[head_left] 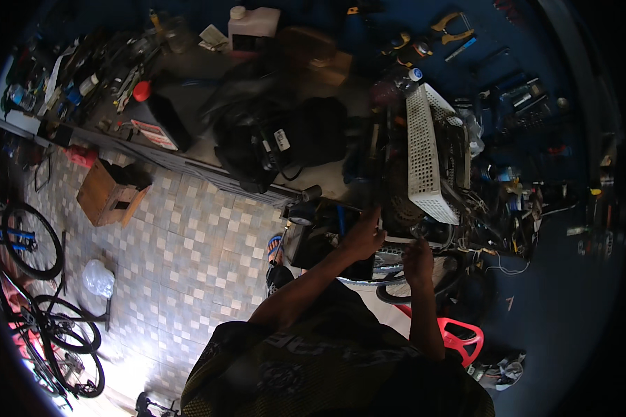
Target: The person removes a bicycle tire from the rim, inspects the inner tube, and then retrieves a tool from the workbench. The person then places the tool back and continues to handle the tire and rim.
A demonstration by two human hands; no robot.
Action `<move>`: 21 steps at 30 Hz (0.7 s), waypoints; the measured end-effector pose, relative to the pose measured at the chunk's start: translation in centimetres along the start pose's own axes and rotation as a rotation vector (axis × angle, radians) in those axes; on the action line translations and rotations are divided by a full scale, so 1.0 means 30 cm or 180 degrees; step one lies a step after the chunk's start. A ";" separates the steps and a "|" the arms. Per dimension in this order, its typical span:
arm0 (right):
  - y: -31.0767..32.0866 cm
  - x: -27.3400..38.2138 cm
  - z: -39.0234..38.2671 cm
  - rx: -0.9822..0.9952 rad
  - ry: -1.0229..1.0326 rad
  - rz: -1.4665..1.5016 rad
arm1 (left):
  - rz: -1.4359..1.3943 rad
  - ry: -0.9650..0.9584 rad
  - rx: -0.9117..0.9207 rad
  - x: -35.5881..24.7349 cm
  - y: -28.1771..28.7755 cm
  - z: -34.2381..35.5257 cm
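Note:
My left hand (364, 239) reaches over the dark open drawer or bin (316, 240) at the bench's front edge. Its fingers stretch forward, apart from the thumb, with no held thing visible. To its right, my right hand (417, 262) is closed, fingers bent together, near the lower end of the white perforated basket (424, 153). Whatever it grips is too small and dark to make out. A dark toothed disc, perhaps a sprocket (402, 207), lies in shadow just beyond both hands. Below them is part of a bicycle wheel (389, 278).
The bench holds a black bag (278, 139), a black bottle with a red cap (156, 121) and a pale jug (254, 28). Tools such as yellow-handled pliers (453, 26) hang on the blue wall. A wooden box (108, 194) and bicycles (49, 320) stand left; a red plastic stool (462, 337) is lower right.

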State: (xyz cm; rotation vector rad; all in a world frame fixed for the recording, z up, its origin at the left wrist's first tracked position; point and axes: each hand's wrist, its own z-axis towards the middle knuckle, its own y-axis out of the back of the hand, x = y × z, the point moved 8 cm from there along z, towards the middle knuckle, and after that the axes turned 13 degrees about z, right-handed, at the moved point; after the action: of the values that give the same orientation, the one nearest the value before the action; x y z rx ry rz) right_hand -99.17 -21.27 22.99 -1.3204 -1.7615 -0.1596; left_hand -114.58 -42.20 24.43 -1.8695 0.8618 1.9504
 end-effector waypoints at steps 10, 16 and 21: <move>0.014 0.269 -0.141 0.0931 -0.0018 -0.2437 | 0.0989 -0.0109 -0.0118 -0.090 0.275 0.134; 0.108 0.812 -0.055 0.0492 0.1835 -0.1341 | -0.0095 -0.0040 -0.0406 -0.315 0.317 0.347; -0.001 0.844 0.242 0.0205 0.2070 -0.1954 | -0.0315 0.0690 -0.0027 -0.398 0.178 0.512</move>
State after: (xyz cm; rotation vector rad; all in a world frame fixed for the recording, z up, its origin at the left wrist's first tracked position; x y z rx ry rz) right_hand -103.96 0.70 36.75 -0.5401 -1.5155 -0.7738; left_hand -128.73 -34.81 36.75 -2.1147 0.8035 1.7191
